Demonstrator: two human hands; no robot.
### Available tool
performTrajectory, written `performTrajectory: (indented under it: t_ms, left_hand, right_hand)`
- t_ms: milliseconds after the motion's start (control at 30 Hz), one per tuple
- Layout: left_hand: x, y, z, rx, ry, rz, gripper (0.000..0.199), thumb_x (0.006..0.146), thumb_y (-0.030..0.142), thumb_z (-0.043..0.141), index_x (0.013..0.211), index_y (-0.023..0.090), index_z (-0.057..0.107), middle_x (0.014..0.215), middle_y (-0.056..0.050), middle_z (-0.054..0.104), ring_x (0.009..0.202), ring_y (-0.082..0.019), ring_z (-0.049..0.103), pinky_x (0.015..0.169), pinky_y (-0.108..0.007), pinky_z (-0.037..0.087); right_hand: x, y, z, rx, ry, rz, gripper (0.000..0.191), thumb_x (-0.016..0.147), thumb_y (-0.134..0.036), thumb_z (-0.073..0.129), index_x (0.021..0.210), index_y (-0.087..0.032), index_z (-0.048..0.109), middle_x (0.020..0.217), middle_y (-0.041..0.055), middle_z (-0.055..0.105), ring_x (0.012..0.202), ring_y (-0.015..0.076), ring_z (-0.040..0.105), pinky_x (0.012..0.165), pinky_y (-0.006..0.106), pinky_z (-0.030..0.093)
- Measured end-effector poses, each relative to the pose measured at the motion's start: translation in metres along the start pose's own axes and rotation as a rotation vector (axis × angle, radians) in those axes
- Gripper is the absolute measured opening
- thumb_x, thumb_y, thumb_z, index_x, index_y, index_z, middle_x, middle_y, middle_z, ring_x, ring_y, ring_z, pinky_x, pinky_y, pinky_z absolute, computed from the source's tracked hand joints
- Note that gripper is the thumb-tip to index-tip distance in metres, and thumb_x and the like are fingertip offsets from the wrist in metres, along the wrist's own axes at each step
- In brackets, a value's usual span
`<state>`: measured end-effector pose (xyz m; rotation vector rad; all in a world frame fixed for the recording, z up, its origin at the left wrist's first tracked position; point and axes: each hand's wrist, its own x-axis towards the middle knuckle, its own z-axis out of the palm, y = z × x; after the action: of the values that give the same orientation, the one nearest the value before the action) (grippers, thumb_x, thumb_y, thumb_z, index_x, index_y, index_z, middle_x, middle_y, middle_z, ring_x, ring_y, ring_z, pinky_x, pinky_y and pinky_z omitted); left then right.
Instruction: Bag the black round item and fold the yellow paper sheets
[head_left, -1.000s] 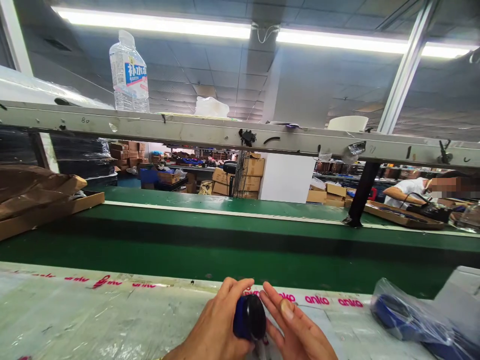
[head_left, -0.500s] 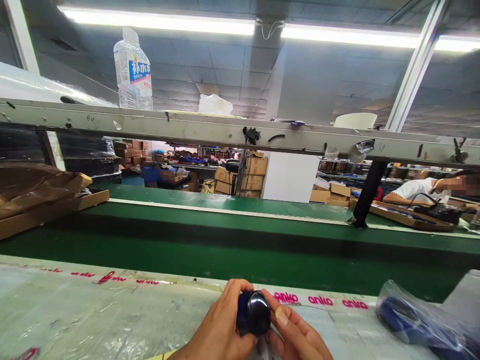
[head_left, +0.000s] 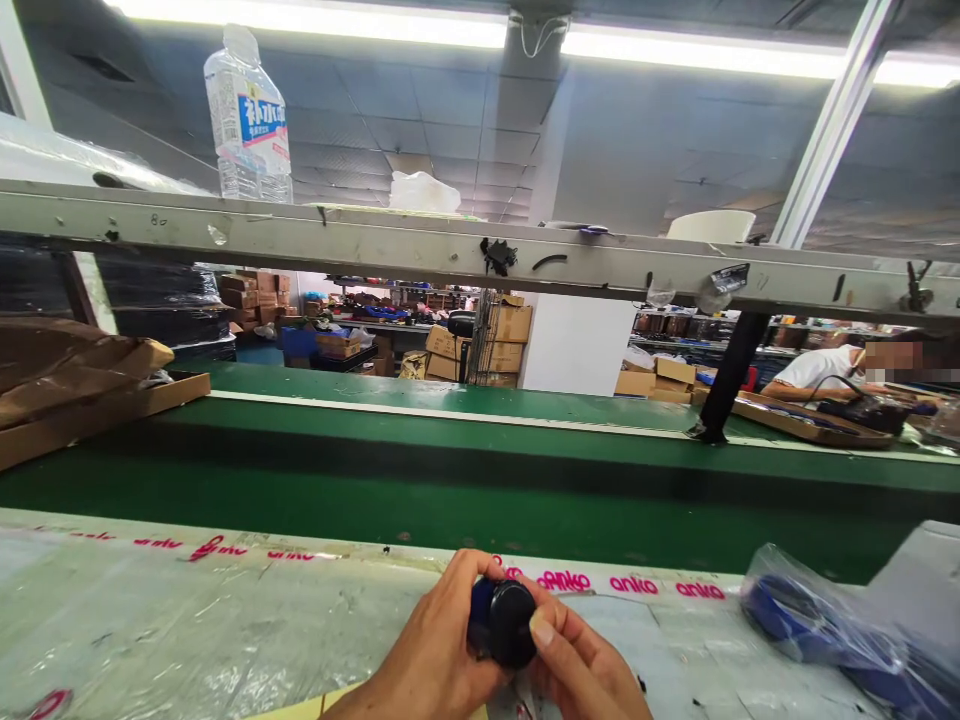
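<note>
Low in the middle of the head view, my left hand point(head_left: 442, 635) is closed around a dark blue and black rounded object point(head_left: 512, 622) with a glossy round end; its exact kind does not show. From the other side, my right hand point(head_left: 581, 650) grips the edge of that black end between thumb and fingers. Both hands are just above the plastic-covered worktop point(head_left: 187, 610). Part of a yellow sheet point(head_left: 300, 708) shows under my left wrist. To the right lies a clear plastic bag point(head_left: 817, 625) with dark blue items inside.
A green conveyor belt point(head_left: 360, 490) runs beyond the worktop. Over it spans a pale shelf beam point(head_left: 390, 235) carrying a plastic bottle point(head_left: 251, 120). An open cardboard tray point(head_left: 180, 392) stands at left, a black post point(head_left: 731, 375) at right. Another person point(head_left: 817, 370) sits at far right.
The glossy end has turned slightly in my hands, and its bright reflection has faded. My right thumb has shifted on its edge. The whole view has moved a little.
</note>
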<state>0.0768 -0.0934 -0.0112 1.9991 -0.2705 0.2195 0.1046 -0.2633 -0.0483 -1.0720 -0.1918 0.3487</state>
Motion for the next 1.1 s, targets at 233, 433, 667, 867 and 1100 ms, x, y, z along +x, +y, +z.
performTrajectory:
  t_ms: [233, 433, 667, 867, 1100]
  left_hand:
    - [0.002, 0.0, 0.0, 0.012, -0.012, -0.082, 0.045, 0.071, 0.02, 0.069, 0.11, 0.023, 0.047, 0.099, -0.001, 0.07, 0.082, -0.02, 0.066, 0.072, -0.028, 0.05]
    - [0.003, 0.008, -0.002, 0.05, -0.032, -0.118, 0.046, 0.071, 0.021, 0.069, 0.11, 0.024, 0.044, 0.097, -0.001, 0.071, 0.082, -0.021, 0.068, 0.075, -0.03, 0.052]
    - [0.003, 0.003, 0.001, 0.077, -0.005, -0.124, 0.048, 0.072, 0.024, 0.069, 0.111, 0.025, 0.041, 0.099, -0.001, 0.071, 0.082, -0.022, 0.068, 0.076, -0.032, 0.052]
    - [0.003, 0.003, 0.001, 0.068, -0.013, -0.122, 0.049, 0.071, 0.022, 0.068, 0.112, 0.024, 0.041, 0.1, -0.002, 0.071, 0.082, -0.022, 0.067, 0.076, -0.032, 0.051]
    - [0.003, 0.004, 0.0, 0.078, -0.01, -0.104, 0.046, 0.073, 0.021, 0.067, 0.112, 0.024, 0.043, 0.101, -0.002, 0.07, 0.085, -0.022, 0.067, 0.077, -0.032, 0.051]
  right_hand:
    - [0.004, 0.006, 0.005, -0.002, 0.01, -0.051, 0.049, 0.068, -0.063, 0.085, 0.072, -0.017, 0.068, 0.114, 0.0121, 0.069, 0.113, 0.0328, 0.059, 0.097, 0.036, 0.045]
    - [0.007, 0.011, 0.005, 0.021, 0.019, -0.076, 0.049, 0.069, -0.063, 0.085, 0.078, -0.016, 0.071, 0.114, 0.0119, 0.069, 0.109, 0.0302, 0.06, 0.098, 0.035, 0.044]
    - [0.009, 0.013, 0.007, 0.021, 0.046, -0.113, 0.051, 0.069, -0.064, 0.083, 0.073, -0.015, 0.069, 0.119, 0.0161, 0.068, 0.111, 0.0346, 0.06, 0.103, 0.044, 0.042]
    - [0.008, 0.011, 0.008, -0.027, 0.063, -0.133, 0.051, 0.069, -0.065, 0.083, 0.076, -0.015, 0.07, 0.118, 0.0162, 0.068, 0.111, 0.0339, 0.061, 0.099, 0.04, 0.043]
    - [0.005, 0.002, 0.005, -0.091, -0.008, -0.136, 0.047, 0.076, -0.062, 0.079, 0.073, -0.017, 0.067, 0.121, 0.0131, 0.067, 0.113, 0.0315, 0.059, 0.099, 0.036, 0.042]
